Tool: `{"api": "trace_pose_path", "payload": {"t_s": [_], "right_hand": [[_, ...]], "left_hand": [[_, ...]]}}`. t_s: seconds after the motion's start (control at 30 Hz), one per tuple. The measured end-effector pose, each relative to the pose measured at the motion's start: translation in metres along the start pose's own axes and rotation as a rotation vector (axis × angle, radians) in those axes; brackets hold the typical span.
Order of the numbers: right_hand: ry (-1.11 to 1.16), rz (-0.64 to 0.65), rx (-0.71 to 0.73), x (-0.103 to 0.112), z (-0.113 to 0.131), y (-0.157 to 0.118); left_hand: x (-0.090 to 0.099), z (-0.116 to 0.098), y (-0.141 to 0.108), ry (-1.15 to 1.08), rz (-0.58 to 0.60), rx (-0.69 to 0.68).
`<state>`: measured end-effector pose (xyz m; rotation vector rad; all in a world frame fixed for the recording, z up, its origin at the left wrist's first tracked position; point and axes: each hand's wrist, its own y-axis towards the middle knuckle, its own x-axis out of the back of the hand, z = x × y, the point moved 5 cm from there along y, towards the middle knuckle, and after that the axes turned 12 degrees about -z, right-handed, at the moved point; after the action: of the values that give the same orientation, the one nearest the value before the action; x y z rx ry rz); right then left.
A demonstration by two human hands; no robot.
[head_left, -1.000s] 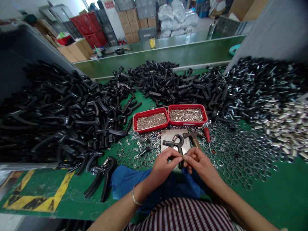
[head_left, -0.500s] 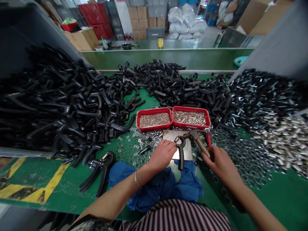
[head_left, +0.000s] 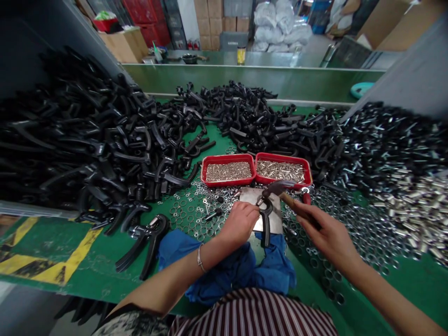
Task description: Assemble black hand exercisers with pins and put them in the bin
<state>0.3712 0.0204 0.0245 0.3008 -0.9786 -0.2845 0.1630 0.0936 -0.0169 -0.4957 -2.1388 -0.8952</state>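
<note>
From the head view, the right hand (head_left: 327, 233) grips the hammer (head_left: 290, 201), its head by the black handle (head_left: 266, 221) on the metal plate (head_left: 276, 224). The left hand (head_left: 241, 223) pinches that handle, so close that a glancing slip could catch fingers!

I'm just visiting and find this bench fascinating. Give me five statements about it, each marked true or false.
1. The right hand holds a hammer. True.
2. The left hand holds a screwdriver. False: it is at the black curved part over the metal plate.
3. Two red trays stand side by side. True.
4. The blue cloth lies in a tray. False: it lies by the striped top.
5. Silvery cylinders are heaped at the right. True.
</note>
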Motion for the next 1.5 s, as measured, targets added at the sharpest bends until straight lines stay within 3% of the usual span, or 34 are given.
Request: {"api": "trace_pose_path", "payload": {"t_s": [0.1, 0.23, 0.33, 0.4, 0.5, 0.6, 0.67, 0.73, 0.8, 0.9, 1.0, 1.1, 1.17, 1.27, 1.4, 1.5], "right_hand": [[0.014, -0.091, 0.025, 0.003, 0.001, -0.001], [0.042, 0.110, 0.087, -0.005, 0.009, -0.009], [0.084, -0.025, 0.048, 0.006, 0.012, -0.016], [0.102, 0.007, 0.053, 0.005, 0.013, -0.023], [0.194, 0.179, -0.016, -0.008, 0.012, -0.040], [0.305, 0.166, -0.269, -0.016, 0.005, -0.070], [0.364, 0.177, -0.454, -0.020, 0.000, -0.092], [0.349, 0.224, -0.497, -0.020, -0.005, -0.103], [0.219, 0.208, -0.359, -0.013, -0.016, -0.093], [-0.084, 0.029, -0.167, 0.003, -0.047, -0.046], [-0.395, 0.031, -0.282, 0.000, -0.084, 0.002], [-0.600, 0.150, -0.371, -0.009, -0.093, 0.030], [-0.609, 0.198, -0.348, -0.015, -0.088, 0.040], [-0.552, 0.210, -0.328, -0.019, -0.090, 0.046], [-0.352, 0.089, -0.289, -0.007, -0.099, 0.046], [-0.104, -0.038, -0.231, 0.006, -0.093, 0.042]], "left_hand": [[0.006, 0.005, 0.005, -0.137, -0.036, 0.116], [0.025, 0.018, 0.007, -0.195, -0.192, 0.264], [0.039, 0.029, 0.002, -0.191, -0.287, 0.359], [0.045, 0.035, -0.002, -0.195, -0.310, 0.402], [0.047, 0.035, -0.003, -0.188, -0.294, 0.407], [0.043, 0.029, -0.002, -0.193, -0.239, 0.344], [0.037, 0.023, -0.002, -0.207, -0.142, 0.241], [0.027, 0.018, -0.004, -0.200, -0.008, 0.140], [0.016, 0.017, -0.007, -0.178, 0.087, 0.109], [0.006, 0.018, -0.010, -0.153, 0.090, 0.160], [0.006, 0.012, -0.012, -0.104, 0.018, 0.206], [0.012, -0.001, -0.015, -0.035, -0.053, 0.211], [0.010, -0.007, -0.019, -0.006, -0.081, 0.144], [-0.002, 0.000, -0.022, 0.041, -0.151, 0.099], [-0.013, 0.009, -0.020, 0.074, -0.213, 0.065], [-0.010, 0.006, -0.019, 0.078, -0.203, 0.128]]}}
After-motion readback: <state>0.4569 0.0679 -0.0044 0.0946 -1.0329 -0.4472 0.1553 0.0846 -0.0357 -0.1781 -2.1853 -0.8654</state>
